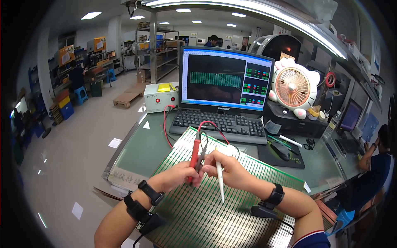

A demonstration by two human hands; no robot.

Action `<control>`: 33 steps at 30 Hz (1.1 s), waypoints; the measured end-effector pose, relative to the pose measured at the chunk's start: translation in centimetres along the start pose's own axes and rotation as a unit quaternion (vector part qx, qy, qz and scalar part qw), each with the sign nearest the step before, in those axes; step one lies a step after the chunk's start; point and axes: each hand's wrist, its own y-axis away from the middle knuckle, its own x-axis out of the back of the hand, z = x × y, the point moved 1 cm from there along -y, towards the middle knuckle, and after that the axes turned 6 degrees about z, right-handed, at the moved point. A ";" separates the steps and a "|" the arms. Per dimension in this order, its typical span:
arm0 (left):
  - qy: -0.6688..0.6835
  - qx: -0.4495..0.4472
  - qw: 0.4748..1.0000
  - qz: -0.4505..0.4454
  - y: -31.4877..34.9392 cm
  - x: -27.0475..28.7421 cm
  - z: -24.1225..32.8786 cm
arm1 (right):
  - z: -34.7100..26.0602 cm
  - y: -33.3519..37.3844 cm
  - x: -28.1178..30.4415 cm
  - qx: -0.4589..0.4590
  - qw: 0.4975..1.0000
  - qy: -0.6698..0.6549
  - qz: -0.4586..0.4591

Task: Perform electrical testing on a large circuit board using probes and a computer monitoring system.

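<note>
You seem to be mid-test, left fingers clamped on the red probe, right fingers on the white pen, over the green panel overlapping the desk; the next move calls for steady probing, though which fingers hold the black probe is unclear.

A white, cat-shaped desk fan stood atop a black machine on the tabletop, a clear bottle nearby, as a long light glowed overhead. A black mouse rested on a dark mat. Beyond, metal shelving rose near a wooden pallet, and blue stools stood on the pale, shiny floor. At far right, a person in a dark blue shirt sat near a dim screen.
</note>
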 end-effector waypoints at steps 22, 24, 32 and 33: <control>-0.010 -0.051 0.998 0.025 -2.2 -0.3 0.1 | 2.1 -0.5 7.2 -0.166 0.984 -0.061 -0.034; -0.014 -0.072 0.996 0.057 -2.5 -1.2 -0.1 | 1.6 -0.3 6.3 -0.164 0.983 -0.013 -0.078; 0.103 -0.163 0.967 0.167 -2.8 3.2 1.6 | 3.8 1.4 9.3 -0.076 0.961 0.259 0.051; 0.102 -0.173 0.964 0.174 -2.8 3.4 2.3 | 4.9 1.8 9.6 -0.069 0.951 0.297 0.058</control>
